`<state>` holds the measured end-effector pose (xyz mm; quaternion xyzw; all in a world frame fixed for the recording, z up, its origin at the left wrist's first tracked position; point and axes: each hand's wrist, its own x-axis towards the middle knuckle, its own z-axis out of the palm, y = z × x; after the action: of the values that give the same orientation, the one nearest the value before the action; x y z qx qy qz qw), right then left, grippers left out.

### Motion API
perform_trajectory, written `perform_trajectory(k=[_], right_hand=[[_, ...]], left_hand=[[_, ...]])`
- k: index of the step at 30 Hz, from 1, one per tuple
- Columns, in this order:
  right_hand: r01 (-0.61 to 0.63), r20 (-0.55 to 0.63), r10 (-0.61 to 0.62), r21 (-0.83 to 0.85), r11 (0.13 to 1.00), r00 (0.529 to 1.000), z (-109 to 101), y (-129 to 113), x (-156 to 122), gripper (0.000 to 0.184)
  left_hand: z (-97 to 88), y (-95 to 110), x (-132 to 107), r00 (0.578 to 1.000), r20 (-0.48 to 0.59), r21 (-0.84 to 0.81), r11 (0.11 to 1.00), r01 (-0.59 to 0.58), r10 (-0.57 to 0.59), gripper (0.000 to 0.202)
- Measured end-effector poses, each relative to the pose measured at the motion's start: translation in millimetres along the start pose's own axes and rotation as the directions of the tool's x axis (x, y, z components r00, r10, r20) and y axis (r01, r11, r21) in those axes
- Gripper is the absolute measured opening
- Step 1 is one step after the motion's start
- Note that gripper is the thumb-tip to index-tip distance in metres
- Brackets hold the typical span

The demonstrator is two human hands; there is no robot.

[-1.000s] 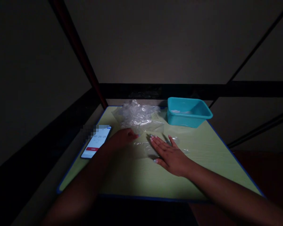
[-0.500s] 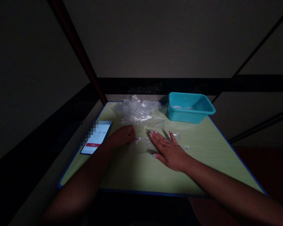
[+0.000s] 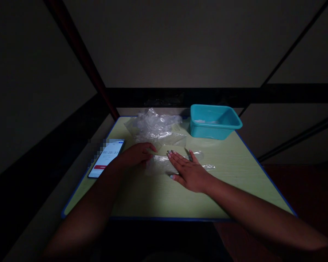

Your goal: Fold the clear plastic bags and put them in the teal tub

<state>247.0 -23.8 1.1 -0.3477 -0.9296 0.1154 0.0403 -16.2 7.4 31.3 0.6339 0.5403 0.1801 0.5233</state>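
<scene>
A thin clear plastic sheet (image 3: 160, 164) lies flat in the middle of the green table (image 3: 158, 196). My right hand (image 3: 186, 171) rests flat on it, fingers stretched out and together, pressing it down. My left hand (image 3: 136, 153) is at the sheet's left edge with fingers curled, seemingly pinching that edge. A pile of crumpled clear plastic (image 3: 153, 127) sits just behind both hands.
A lit phone (image 3: 106, 158) lies at the table's left edge. A teal plastic tub (image 3: 213, 126) stands at the back right. The table has a blue rim; dark metal frame bars run behind and beside it. The room is dim.
My left hand has drawn slightly back and left along the sheet's edge, fingers curling tighter. The right hand stays flat on the sheet. The view has shifted a little.
</scene>
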Motion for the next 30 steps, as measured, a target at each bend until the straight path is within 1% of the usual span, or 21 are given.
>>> perform_trajectory(k=[3, 6, 10, 12, 15, 17, 18, 20, 22, 24, 26, 28, 30], right_hand=[[-0.007, 0.015, 0.007, 0.006, 1.000, 1.000, -1.6, -1.0, 0.2, 0.066], [-0.013, 0.021, 0.012, 0.009, 1.000, 1.000, -2.0, -1.4, 0.3, 0.066], [0.005, 0.004, -0.005, -0.005, 1.000, 1.000, -4.8, -1.5, 1.0, 0.065], [0.001, -0.048, -0.002, -0.017, 1.000, 0.999, -9.6, -1.9, 1.3, 0.064], [-0.005, -0.210, 0.007, 0.008, 1.000, 0.978, -19.6, -2.8, 1.2, 0.059], [0.044, -0.304, -0.030, 0.039, 0.998, 0.952, -25.4, -4.0, 0.4, 0.055], [0.088, -0.326, -0.070, 0.040, 0.995, 0.943, -27.5, -5.1, -0.2, 0.052], [0.200, -0.308, -0.188, 0.008, 0.980, 0.933, -29.2, -8.7, -2.2, 0.047], [0.293, -0.249, -0.294, -0.044, 0.955, 0.923, -27.8, -14.3, -5.1, 0.044], [0.323, -0.189, -0.333, -0.083, 0.943, 0.924, -23.5, -21.4, -8.7, 0.044], [0.278, -0.131, -0.291, -0.104, 0.955, 0.948, -17.2, -28.4, -12.5, 0.052], [0.197, -0.073, -0.205, -0.108, 0.974, 0.976, -10.8, -33.9, -15.5, 0.065], [0.111, -0.034, -0.115, -0.102, 0.989, 0.993, -5.8, -37.4, -17.0, 0.077]], left_hand=[[-1.0, -0.7, 0.5, 0.999, 0.050, -0.016, 1.000, 0.018, -0.017, 0.033], [-1.0, 0.6, 0.0, 0.997, 0.082, -0.027, 1.000, 0.010, -0.007, 0.031], [-0.8, 6.6, -2.6, 0.994, 0.113, -0.133, 0.991, 0.025, -0.009, 0.032], [0.2, 10.7, -4.6, 0.992, 0.126, -0.174, 0.984, 0.034, -0.012, 0.033], [3.9, 14.5, -6.6, 0.995, 0.098, -0.242, 0.970, 0.022, 0.002, 0.032], [7.5, 14.2, -6.3, 0.997, 0.078, -0.314, 0.949, 0.002, 0.023, 0.033], [9.3, 13.5, -5.8, 0.996, 0.080, -0.347, 0.938, -0.008, 0.038, 0.034], [12.1, 12.0, -4.7, 0.995, 0.083, -0.389, 0.921, -0.026, 0.063, 0.036], [13.2, 11.3, -4.1, 0.995, 0.073, -0.406, 0.913, -0.033, 0.068, 0.039], [12.8, 11.7, -4.0, 0.998, 0.033, -0.414, 0.910, -0.032, 0.050, 0.039], [11.6, 12.6, -4.2, 1.000, 0.002, -0.414, 0.910, -0.020, 0.023, 0.038], [10.9, 13.3, -4.4, 1.000, -0.006, -0.411, 0.912, -0.009, 0.007, 0.038], [11.4, 13.8, -4.7, 1.000, 0.004, -0.414, 0.910, -0.011, 0.014, 0.038]])
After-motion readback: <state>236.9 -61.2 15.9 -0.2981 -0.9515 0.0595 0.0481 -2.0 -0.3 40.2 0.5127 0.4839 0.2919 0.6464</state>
